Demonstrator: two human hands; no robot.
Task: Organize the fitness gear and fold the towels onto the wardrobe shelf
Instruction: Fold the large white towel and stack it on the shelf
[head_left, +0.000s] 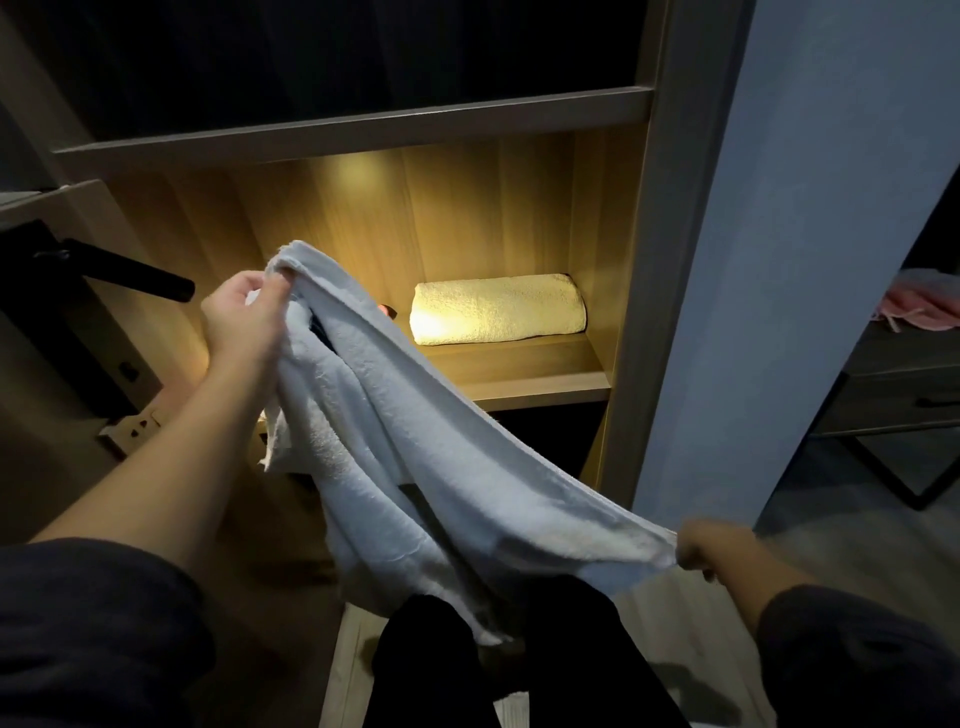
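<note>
Both hands wide apart, each clamped on one end of a pale white terry towel (415, 441).

Head view: the left hand (244, 312) rides high in front of the lit cupboard, fingers curled round a bunched corner. The right hand (701, 545) sits low by the person's side, slightly blurred, gripping the opposite end. Between them the towel sags in a twisted, doubled rope, hanging clear of the warm-lit wooden wardrobe shelf (519, 379), where a rolled cream terry towel (498, 309) lies towards the right. The fold looks barely begun. It should go best if the hands come level, the twist gets shaken flat, and true corners are found before the ends meet. That bunch in the left hand could skew every fold. Bare board beside the cream roll looks like the landing spot.
</note>
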